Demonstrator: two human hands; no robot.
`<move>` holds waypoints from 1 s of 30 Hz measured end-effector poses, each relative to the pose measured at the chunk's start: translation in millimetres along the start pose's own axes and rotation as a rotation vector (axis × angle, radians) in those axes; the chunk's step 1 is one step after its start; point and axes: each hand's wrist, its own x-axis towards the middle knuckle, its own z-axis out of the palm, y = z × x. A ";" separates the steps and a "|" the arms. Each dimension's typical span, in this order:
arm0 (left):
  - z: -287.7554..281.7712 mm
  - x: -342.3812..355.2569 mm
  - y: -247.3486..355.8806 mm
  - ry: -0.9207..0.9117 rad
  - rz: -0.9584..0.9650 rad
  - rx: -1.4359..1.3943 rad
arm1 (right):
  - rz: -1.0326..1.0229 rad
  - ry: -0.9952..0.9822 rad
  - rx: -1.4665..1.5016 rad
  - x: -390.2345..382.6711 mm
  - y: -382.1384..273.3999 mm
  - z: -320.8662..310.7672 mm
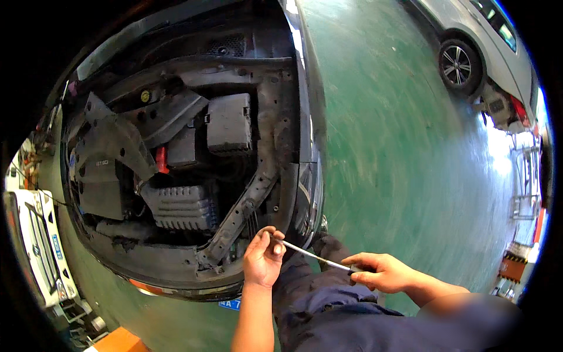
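Observation:
My left hand [263,261] is raised beside the front corner of a dark car, its fingers closed around one end of a thin silver rod-shaped tool [305,252]. My right hand [378,273] grips the other end, where a short dark part shows at the fingers. The rod slants down from left to right between both hands, in front of my dark trousers. Its exact kind is unclear, and my fingers hide its left tip. To the left lies the open engine bay, with a ribbed dark box [185,208] and a grey-lidded box [229,123].
The car's fender [306,111] and front bumper [193,290] border my left side. Green floor [381,146] stretches to the right. A silver car [492,53] with its rear bumper off stands at the far right. A white car [44,246] is at the left, an orange box [120,341] below.

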 end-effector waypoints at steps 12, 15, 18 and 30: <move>48.3 141.2 -14.9 0.191 0.024 0.131 | -0.813 0.449 -0.795 48.0 -106.7 19.5; 60.3 143.9 -16.5 0.217 0.018 0.252 | -0.801 0.509 -0.889 58.6 -133.8 19.7; 62.3 143.5 -11.1 0.186 0.004 0.284 | -0.729 0.493 -0.950 60.5 -158.7 18.4; 67.4 132.2 -18.7 0.193 0.123 0.379 | -0.597 0.307 -0.962 99.1 -238.6 -11.1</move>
